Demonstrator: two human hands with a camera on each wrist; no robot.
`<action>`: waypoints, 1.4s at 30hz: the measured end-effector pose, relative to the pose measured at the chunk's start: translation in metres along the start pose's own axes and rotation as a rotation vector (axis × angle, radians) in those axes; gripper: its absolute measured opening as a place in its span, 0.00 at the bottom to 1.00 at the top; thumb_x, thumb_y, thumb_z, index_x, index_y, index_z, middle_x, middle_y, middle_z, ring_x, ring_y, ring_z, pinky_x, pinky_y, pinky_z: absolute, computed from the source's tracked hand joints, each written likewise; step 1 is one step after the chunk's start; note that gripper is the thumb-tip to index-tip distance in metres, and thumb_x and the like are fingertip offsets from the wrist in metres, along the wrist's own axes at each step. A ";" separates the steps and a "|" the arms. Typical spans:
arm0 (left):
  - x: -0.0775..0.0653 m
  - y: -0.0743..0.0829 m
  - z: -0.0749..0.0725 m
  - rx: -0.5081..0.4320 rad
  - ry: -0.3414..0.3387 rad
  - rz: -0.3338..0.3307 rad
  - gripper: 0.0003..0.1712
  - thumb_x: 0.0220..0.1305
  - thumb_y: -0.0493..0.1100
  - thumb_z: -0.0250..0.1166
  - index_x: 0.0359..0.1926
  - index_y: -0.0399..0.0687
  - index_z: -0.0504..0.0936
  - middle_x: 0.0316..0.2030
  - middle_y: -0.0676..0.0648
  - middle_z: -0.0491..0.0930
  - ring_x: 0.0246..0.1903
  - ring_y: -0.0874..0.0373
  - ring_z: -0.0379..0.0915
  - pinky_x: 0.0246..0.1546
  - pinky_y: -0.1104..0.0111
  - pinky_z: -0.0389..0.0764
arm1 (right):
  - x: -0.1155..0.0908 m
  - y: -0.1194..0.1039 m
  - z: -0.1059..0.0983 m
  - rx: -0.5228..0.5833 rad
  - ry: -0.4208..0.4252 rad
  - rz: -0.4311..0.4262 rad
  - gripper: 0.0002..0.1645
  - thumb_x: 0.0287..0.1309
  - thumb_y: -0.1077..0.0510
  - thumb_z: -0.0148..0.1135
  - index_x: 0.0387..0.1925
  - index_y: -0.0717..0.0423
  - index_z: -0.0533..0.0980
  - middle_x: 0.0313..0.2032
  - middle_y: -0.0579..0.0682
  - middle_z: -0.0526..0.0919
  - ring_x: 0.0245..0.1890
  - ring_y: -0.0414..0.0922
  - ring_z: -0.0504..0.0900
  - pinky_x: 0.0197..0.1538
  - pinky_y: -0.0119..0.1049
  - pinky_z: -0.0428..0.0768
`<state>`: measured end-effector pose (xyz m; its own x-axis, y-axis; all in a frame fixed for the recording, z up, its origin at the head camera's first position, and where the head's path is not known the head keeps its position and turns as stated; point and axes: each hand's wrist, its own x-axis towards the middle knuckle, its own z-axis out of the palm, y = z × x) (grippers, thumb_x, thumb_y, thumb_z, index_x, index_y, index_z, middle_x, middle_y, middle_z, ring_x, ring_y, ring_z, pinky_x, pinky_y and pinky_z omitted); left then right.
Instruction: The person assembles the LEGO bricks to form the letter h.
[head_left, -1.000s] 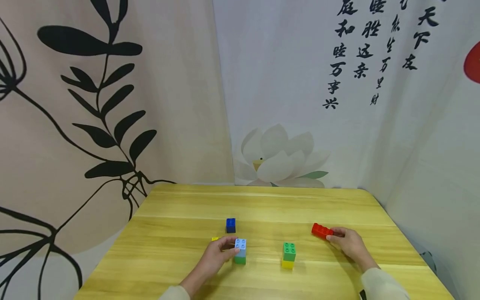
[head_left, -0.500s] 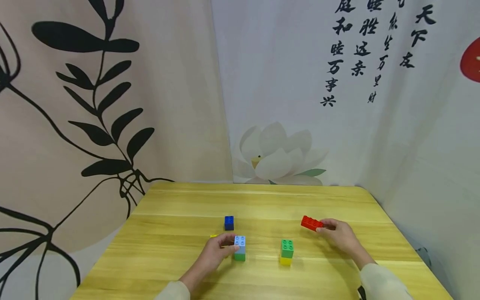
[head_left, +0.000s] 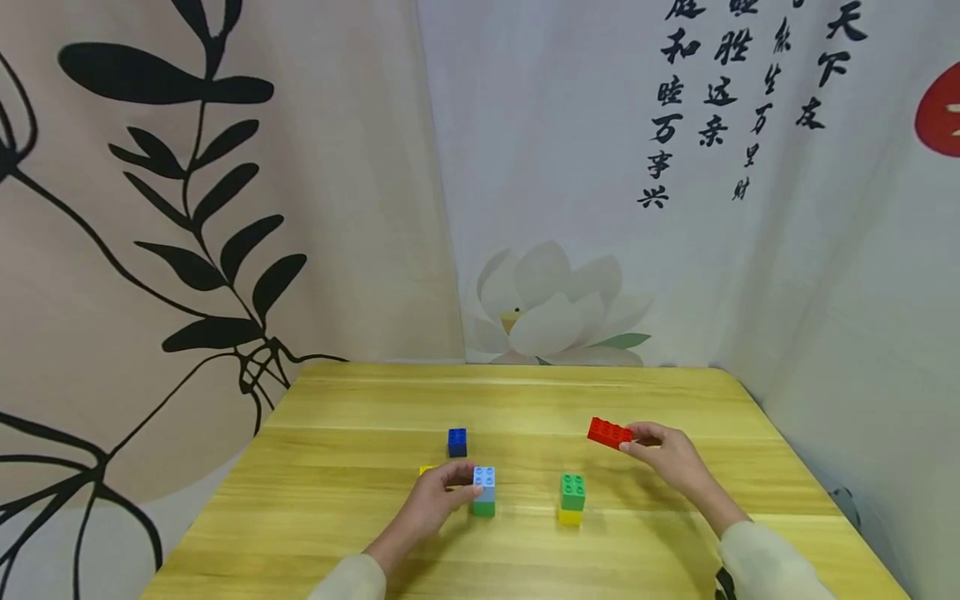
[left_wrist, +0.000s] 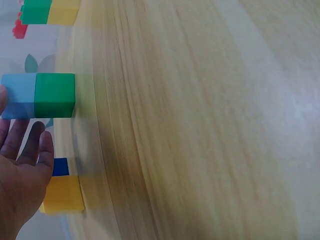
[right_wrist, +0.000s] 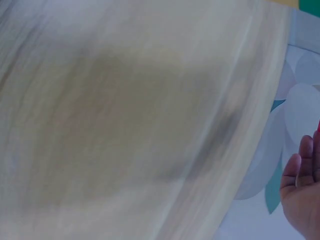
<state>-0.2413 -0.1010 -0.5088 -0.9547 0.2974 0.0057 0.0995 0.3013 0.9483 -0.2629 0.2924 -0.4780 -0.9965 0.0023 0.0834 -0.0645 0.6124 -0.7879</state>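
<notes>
My left hand (head_left: 431, 504) pinches a light blue building brick (head_left: 484, 477) that sits on top of a green brick (head_left: 483, 507). In the left wrist view, the thumb and fingers lie at the light blue brick (left_wrist: 19, 95), with the green brick (left_wrist: 55, 95) beneath it free of the hand. My right hand (head_left: 671, 458) holds a red brick (head_left: 609, 432) by its right end, raised over the table. The right wrist view shows that hand (right_wrist: 302, 185) at the edge, the red brick almost wholly cut off.
Between the hands stands a green brick (head_left: 573, 492) on a yellow brick (head_left: 570, 517). A dark blue brick (head_left: 457, 442) is behind the left hand. Another yellow brick (left_wrist: 64, 195) is near it, mostly hidden by the hand in the head view. A printed curtain hangs behind the wooden table (head_left: 360, 400).
My right hand has carried the red brick leftward and up in the head view. The left hand stays at the light blue and green stack, nearly still.
</notes>
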 end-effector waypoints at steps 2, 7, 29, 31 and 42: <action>0.001 0.001 0.002 0.001 -0.005 0.006 0.24 0.63 0.50 0.70 0.57 0.44 0.79 0.49 0.48 0.82 0.50 0.51 0.77 0.49 0.57 0.79 | 0.000 -0.004 -0.001 0.007 -0.003 -0.018 0.30 0.60 0.46 0.70 0.55 0.62 0.78 0.46 0.54 0.83 0.46 0.51 0.78 0.42 0.38 0.79; 0.004 0.005 0.006 -0.015 -0.022 0.012 0.22 0.64 0.48 0.69 0.56 0.43 0.80 0.48 0.49 0.82 0.49 0.52 0.77 0.49 0.58 0.79 | -0.003 -0.016 -0.002 0.021 -0.029 -0.047 0.29 0.60 0.47 0.70 0.55 0.62 0.78 0.44 0.52 0.83 0.45 0.49 0.78 0.42 0.38 0.79; 0.012 0.016 0.033 0.016 -0.059 0.034 0.21 0.64 0.48 0.69 0.55 0.45 0.81 0.47 0.50 0.82 0.48 0.52 0.77 0.50 0.55 0.79 | -0.013 -0.046 0.007 0.029 -0.075 -0.095 0.27 0.58 0.48 0.71 0.54 0.60 0.79 0.38 0.49 0.80 0.38 0.47 0.74 0.33 0.37 0.76; 0.014 0.016 0.036 0.022 -0.058 0.042 0.20 0.64 0.48 0.69 0.54 0.45 0.81 0.47 0.50 0.83 0.48 0.52 0.77 0.49 0.54 0.79 | -0.014 -0.047 0.008 0.031 -0.080 -0.101 0.27 0.58 0.48 0.71 0.54 0.60 0.79 0.38 0.49 0.80 0.38 0.47 0.74 0.32 0.36 0.75; 0.016 0.017 0.051 0.005 -0.059 0.018 0.19 0.62 0.49 0.70 0.53 0.50 0.82 0.46 0.54 0.82 0.47 0.55 0.76 0.50 0.56 0.79 | -0.016 -0.056 0.016 0.050 -0.101 -0.122 0.24 0.58 0.50 0.72 0.52 0.59 0.81 0.36 0.49 0.80 0.37 0.47 0.74 0.31 0.35 0.75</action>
<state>-0.2406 -0.0451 -0.5086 -0.9347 0.3554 0.0038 0.1179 0.2999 0.9466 -0.2437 0.2451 -0.4452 -0.9813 -0.1505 0.1204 -0.1851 0.5634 -0.8052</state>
